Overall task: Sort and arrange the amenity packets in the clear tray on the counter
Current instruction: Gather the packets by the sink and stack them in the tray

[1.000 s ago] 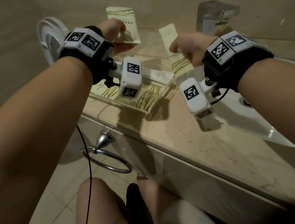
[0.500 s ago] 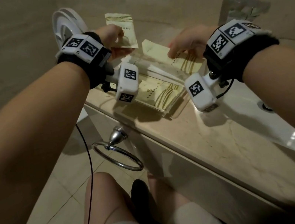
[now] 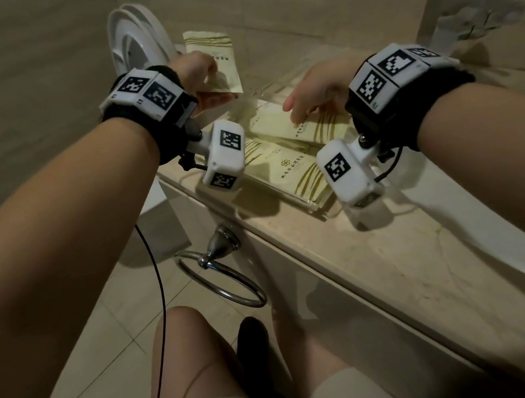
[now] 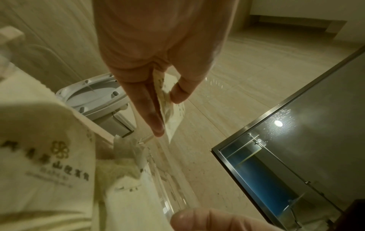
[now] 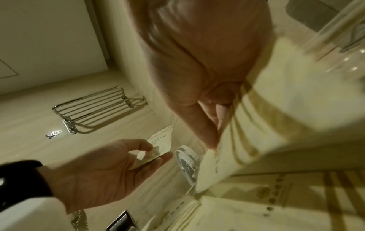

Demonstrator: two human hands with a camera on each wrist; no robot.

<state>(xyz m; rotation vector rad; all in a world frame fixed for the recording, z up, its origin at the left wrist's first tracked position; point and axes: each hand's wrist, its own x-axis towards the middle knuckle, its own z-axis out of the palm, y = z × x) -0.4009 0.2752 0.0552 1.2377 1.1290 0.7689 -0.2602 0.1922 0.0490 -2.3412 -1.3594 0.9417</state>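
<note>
Open bare counter [image 3: 400, 262] on the near right, wide enough for a hand to slide along. Blocked on the far left by the clear tray [image 3: 320, 208] full of packets [image 3: 295, 172], with the left hand [image 3: 198, 70] holding a small packet [image 3: 216, 57] up above its far left end and the right hand [image 3: 316, 92] low over the middle. Shut in behind by the wall, with a white round thing [image 3: 137, 39] leaning at the far left and a clear stand [image 3: 466, 15] at the far right.

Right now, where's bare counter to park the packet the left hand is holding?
Bare marble runs along the counter's front edge, between the clear tray and the sink basin. The tray is crowded with overlapping packets, and the right hand rests on them. The left hand pinches its packet above the tray's far end.
</note>
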